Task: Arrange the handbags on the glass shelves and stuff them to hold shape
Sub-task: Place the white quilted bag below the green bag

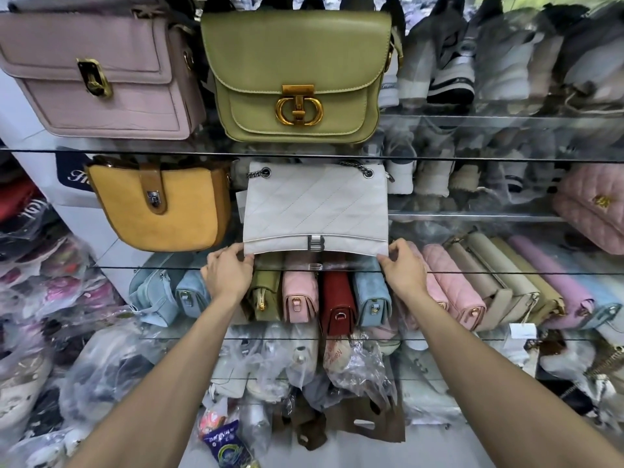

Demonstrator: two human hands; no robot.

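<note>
A white quilted handbag (315,207) with a chain strap and a silver clasp stands upright on the middle glass shelf (472,272). My left hand (228,270) pinches its lower left corner and my right hand (403,265) pinches its lower right corner. A mustard yellow bag (162,206) stands to its left on the same shelf. On the upper glass shelf (472,158) stand a green bag (299,76) with a gold clasp and a dusty pink bag (101,76).
Below, a row of small bags stands side by side: blue, olive, pink, a red one (337,304), beige, lilac. A pink quilted bag (594,204) sits at far right. Bags wrapped in plastic are piled at the left and on the floor. Shoes line the shelves behind.
</note>
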